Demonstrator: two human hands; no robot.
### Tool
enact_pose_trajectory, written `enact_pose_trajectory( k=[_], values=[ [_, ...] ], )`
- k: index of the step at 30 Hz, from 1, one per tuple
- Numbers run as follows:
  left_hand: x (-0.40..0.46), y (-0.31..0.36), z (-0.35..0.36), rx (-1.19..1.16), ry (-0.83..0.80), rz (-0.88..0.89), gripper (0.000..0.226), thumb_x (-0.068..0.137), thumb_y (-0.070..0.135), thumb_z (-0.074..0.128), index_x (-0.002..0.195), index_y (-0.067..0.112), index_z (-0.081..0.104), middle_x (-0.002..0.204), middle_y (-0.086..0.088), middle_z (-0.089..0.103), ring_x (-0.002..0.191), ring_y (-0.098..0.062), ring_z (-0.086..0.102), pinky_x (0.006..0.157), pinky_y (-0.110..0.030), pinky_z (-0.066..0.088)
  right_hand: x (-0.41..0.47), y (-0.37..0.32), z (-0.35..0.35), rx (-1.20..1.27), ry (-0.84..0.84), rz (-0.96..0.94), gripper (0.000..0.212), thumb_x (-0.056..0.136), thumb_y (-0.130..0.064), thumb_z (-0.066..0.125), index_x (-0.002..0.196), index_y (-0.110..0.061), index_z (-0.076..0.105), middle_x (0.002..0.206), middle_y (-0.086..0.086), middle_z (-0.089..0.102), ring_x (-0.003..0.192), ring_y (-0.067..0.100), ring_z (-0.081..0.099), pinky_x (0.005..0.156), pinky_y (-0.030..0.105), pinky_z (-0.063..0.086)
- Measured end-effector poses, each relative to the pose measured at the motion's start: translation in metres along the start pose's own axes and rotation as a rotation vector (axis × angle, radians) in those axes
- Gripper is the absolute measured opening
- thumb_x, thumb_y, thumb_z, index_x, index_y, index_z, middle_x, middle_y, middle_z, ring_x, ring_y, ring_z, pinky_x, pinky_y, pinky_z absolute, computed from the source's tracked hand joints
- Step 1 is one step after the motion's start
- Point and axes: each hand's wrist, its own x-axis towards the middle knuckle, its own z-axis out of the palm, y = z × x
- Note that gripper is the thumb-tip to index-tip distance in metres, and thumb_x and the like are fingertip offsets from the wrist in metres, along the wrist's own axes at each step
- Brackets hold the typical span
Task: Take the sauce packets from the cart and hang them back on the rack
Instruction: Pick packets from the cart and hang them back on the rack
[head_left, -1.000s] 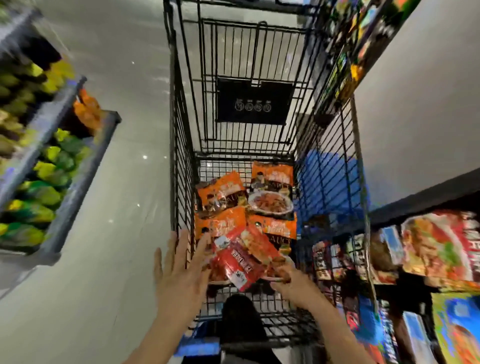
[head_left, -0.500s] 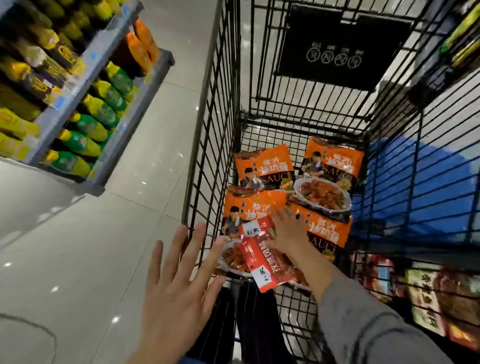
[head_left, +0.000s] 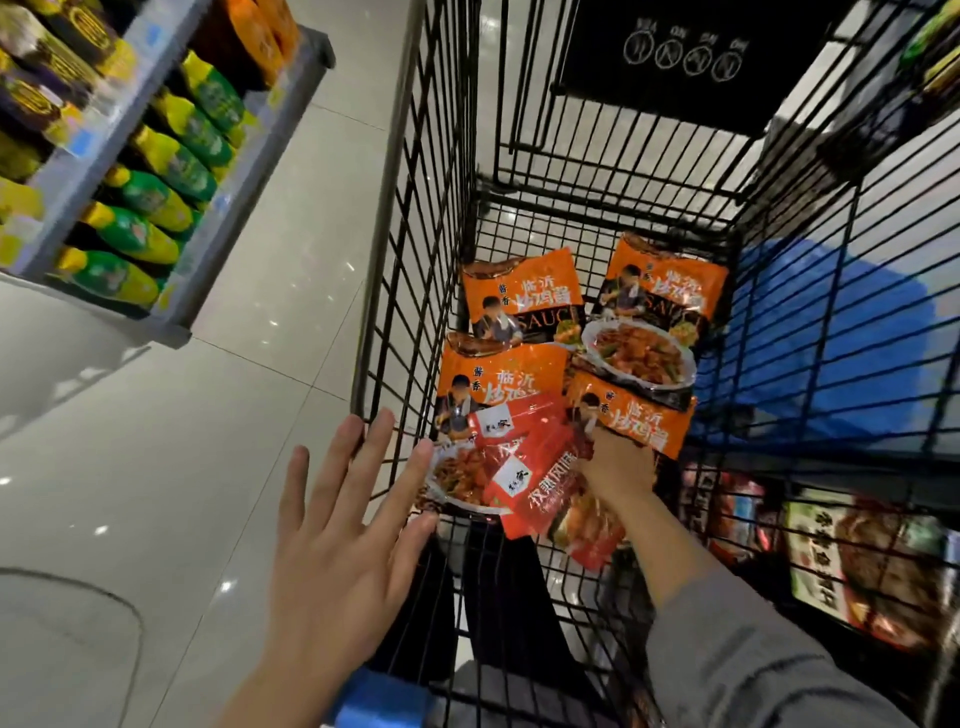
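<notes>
My left hand (head_left: 343, 540) hovers flat with the fingers spread wide over the near left corner of the black wire cart (head_left: 400, 249), holding nothing. My right hand (head_left: 615, 462) reaches down inside the cart and lies among the sauce packets, its fingers hidden under the near right orange packet (head_left: 631, 415), so I cannot tell whether it grips anything. Four orange sauce packets (head_left: 519, 296) lie on the cart floor, with red packets (head_left: 540, 467) lying over the near ones just beside my right hand.
</notes>
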Motion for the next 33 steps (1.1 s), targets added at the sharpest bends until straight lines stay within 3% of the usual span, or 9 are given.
enact_pose_trajectory(
  k=[3, 6, 10, 13, 15, 20, 23, 27, 33],
  values=[
    [0.0, 0.001, 0.001, -0.016, 0.004, -0.001, 0.045, 0.096, 0.04, 0.036, 0.136, 0.021, 0.044, 0.149, -0.009, 0.031, 0.141, -0.028, 0.022, 0.109, -0.056, 0.023, -0.009, 0.007, -0.004, 0.188, -0.022, 0.031, 0.018, 0.093, -0.033, 0.052, 0.1, -0.02, 0.062, 0.102, 0.002, 0.066, 0.095, 0.025, 0.061, 0.077, 0.036, 0.048],
    [0.0, 0.002, 0.001, -0.025, 0.009, -0.003, 0.045, 0.095, 0.039, 0.039, 0.136, 0.021, 0.044, 0.148, -0.009, 0.032, 0.14, -0.028, 0.023, 0.109, -0.056, 0.024, -0.009, -0.003, 0.001, 0.296, 0.083, 0.093, 0.016, 0.093, -0.03, 0.051, 0.101, -0.022, 0.062, 0.102, 0.002, 0.066, 0.091, 0.024, 0.061, 0.07, 0.033, 0.046],
    [0.0, 0.002, 0.002, -0.025, 0.001, -0.004, 0.046, 0.094, 0.039, 0.041, 0.136, 0.02, 0.044, 0.148, -0.009, 0.032, 0.14, -0.03, 0.024, 0.109, -0.055, 0.024, 0.003, -0.025, 0.01, 0.135, 0.155, 0.135, 0.064, 0.083, -0.037, 0.066, 0.137, -0.023, 0.036, 0.139, 0.008, 0.042, 0.125, 0.03, 0.044, 0.094, 0.045, 0.042],
    [-0.001, 0.003, 0.002, -0.027, 0.0, -0.004, 0.046, 0.094, 0.039, 0.041, 0.136, 0.02, 0.043, 0.148, -0.01, 0.032, 0.14, -0.03, 0.023, 0.11, -0.054, 0.023, 0.019, -0.04, 0.013, -0.075, 0.17, -0.155, 0.08, 0.084, -0.021, 0.064, 0.147, -0.025, 0.015, 0.155, 0.008, 0.016, 0.142, 0.03, 0.016, 0.112, 0.047, 0.022],
    [0.0, 0.003, 0.003, -0.032, 0.002, -0.004, 0.046, 0.094, 0.039, 0.042, 0.136, 0.019, 0.043, 0.148, -0.009, 0.032, 0.14, -0.03, 0.022, 0.11, -0.054, 0.024, 0.03, -0.046, 0.013, -0.184, 0.133, -0.314, 0.072, 0.086, -0.01, 0.058, 0.147, -0.024, 0.021, 0.154, 0.007, 0.02, 0.142, 0.03, 0.017, 0.114, 0.048, 0.019],
    [-0.001, 0.002, 0.003, -0.036, -0.001, -0.013, 0.046, 0.093, 0.036, 0.044, 0.135, 0.019, 0.044, 0.148, -0.009, 0.031, 0.14, -0.03, 0.023, 0.108, -0.055, 0.026, 0.041, -0.047, 0.008, -0.327, 0.047, -0.299, 0.068, 0.085, -0.018, 0.06, 0.143, -0.027, 0.024, 0.144, 0.01, 0.027, 0.134, 0.033, 0.025, 0.106, 0.05, 0.03],
    [-0.001, 0.0, 0.004, -0.03, 0.002, -0.009, 0.045, 0.092, 0.035, 0.046, 0.135, 0.019, 0.045, 0.148, -0.009, 0.031, 0.14, -0.03, 0.023, 0.107, -0.056, 0.028, 0.046, -0.048, -0.002, -0.307, -0.006, -0.316, 0.061, 0.084, -0.012, 0.062, 0.136, -0.022, 0.032, 0.138, 0.01, 0.029, 0.129, 0.033, 0.032, 0.097, 0.046, 0.04],
    [-0.001, -0.001, 0.004, -0.052, -0.003, 0.0, 0.045, 0.092, 0.032, 0.049, 0.135, 0.018, 0.045, 0.148, -0.009, 0.032, 0.14, -0.03, 0.023, 0.105, -0.057, 0.031, 0.044, -0.043, -0.015, -0.189, -0.103, -0.29, 0.039, 0.087, -0.009, 0.055, 0.123, -0.016, 0.041, 0.117, 0.014, 0.054, 0.104, 0.035, 0.055, 0.083, 0.043, 0.046],
    [-0.002, -0.001, 0.004, -0.039, -0.018, 0.005, 0.044, 0.091, 0.031, 0.051, 0.133, 0.016, 0.05, 0.147, -0.012, 0.034, 0.14, -0.031, 0.024, 0.105, -0.058, 0.029, 0.003, -0.027, -0.017, -0.205, -0.229, -0.356, 0.022, 0.092, -0.02, 0.053, 0.112, -0.02, 0.061, 0.115, 0.005, 0.061, 0.1, 0.024, 0.058, 0.082, 0.035, 0.048]
  ],
)
